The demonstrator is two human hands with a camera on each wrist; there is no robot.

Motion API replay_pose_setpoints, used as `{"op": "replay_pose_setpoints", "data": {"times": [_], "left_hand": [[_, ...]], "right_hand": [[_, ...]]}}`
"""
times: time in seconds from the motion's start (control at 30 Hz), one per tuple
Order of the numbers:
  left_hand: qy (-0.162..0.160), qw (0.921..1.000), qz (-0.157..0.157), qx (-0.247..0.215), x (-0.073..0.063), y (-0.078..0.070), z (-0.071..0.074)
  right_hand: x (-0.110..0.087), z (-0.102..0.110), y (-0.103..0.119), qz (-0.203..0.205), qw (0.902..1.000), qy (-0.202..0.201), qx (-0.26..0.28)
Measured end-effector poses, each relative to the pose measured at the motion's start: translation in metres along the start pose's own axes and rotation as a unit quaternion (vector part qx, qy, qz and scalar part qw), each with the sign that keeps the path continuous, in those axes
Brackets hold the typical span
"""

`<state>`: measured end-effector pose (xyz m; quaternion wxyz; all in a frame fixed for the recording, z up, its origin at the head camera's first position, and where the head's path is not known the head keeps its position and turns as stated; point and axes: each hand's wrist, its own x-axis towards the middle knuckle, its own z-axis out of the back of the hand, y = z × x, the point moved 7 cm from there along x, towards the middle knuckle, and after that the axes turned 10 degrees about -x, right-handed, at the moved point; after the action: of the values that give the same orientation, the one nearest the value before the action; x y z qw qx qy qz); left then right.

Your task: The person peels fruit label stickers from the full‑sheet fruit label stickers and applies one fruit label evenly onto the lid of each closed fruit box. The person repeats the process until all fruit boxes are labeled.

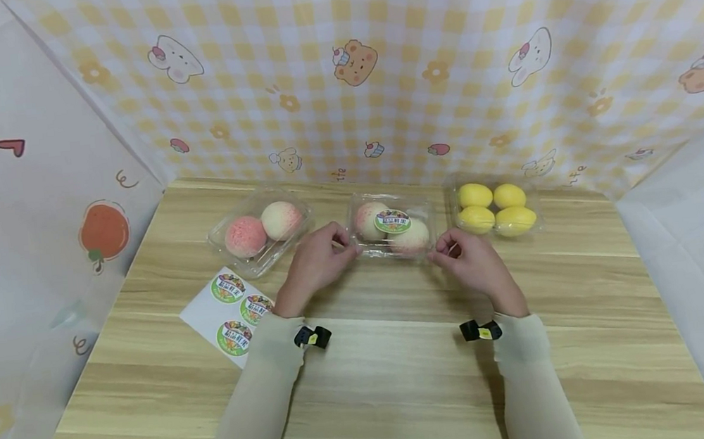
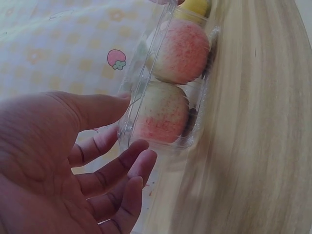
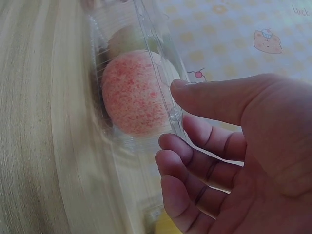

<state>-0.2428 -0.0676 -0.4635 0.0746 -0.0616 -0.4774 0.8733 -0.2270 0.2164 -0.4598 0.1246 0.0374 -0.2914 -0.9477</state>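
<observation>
A clear plastic clamshell box (image 1: 387,251) holds two pink-and-cream peaches (image 2: 183,51) and bears an oval fruit label (image 1: 393,221) on its lid. My left hand (image 1: 324,257) pinches the box's near left corner; in the left wrist view the thumb and index finger meet at its rim while the other fingers curl loosely below. At the near right corner, my right hand (image 1: 467,258) pinches the rim between thumb and index finger, as the right wrist view shows. Both peaches sit side by side inside, seen through the plastic.
To the left stands another clear box (image 1: 261,267) with two peaches and no label in sight. A clear box of yellow lemons (image 1: 515,221) is on the right. A white sheet of round-edged fruit stickers (image 1: 205,317) lies partly under the left sleeve. A checked cloth (image 1: 317,124) hangs behind the table.
</observation>
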Motion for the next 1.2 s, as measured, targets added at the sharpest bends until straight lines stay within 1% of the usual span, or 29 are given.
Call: {"op": "replay_pose_setpoints", "data": {"times": [0.37,0.57,0.73,0.9,1.2], "left_hand": [[-0.013,0.9997,-0.022,-0.002,0.0015,0.0001,-0.0013],[-0.015,0.9995,-0.029,0.001,0.0023,0.0002,-0.0013],[-0.015,0.9995,-0.028,0.0,0.0023,-0.0004,-0.0018],[-0.014,0.9997,-0.019,-0.01,0.0021,-0.0005,-0.0019],[-0.001,0.9997,-0.007,-0.024,0.0018,-0.0006,-0.0033]], "right_hand": [[0.0021,-0.001,-0.0012,0.004,0.9999,-0.014,-0.001],[0.0029,-0.0007,-0.0018,-0.003,0.9999,-0.014,0.002],[0.0036,0.0002,-0.003,-0.003,0.9997,-0.025,0.005],[0.004,0.0003,-0.0039,-0.003,0.9995,-0.03,0.005],[0.0032,0.0011,-0.0026,0.002,0.9993,-0.037,0.008]]}}
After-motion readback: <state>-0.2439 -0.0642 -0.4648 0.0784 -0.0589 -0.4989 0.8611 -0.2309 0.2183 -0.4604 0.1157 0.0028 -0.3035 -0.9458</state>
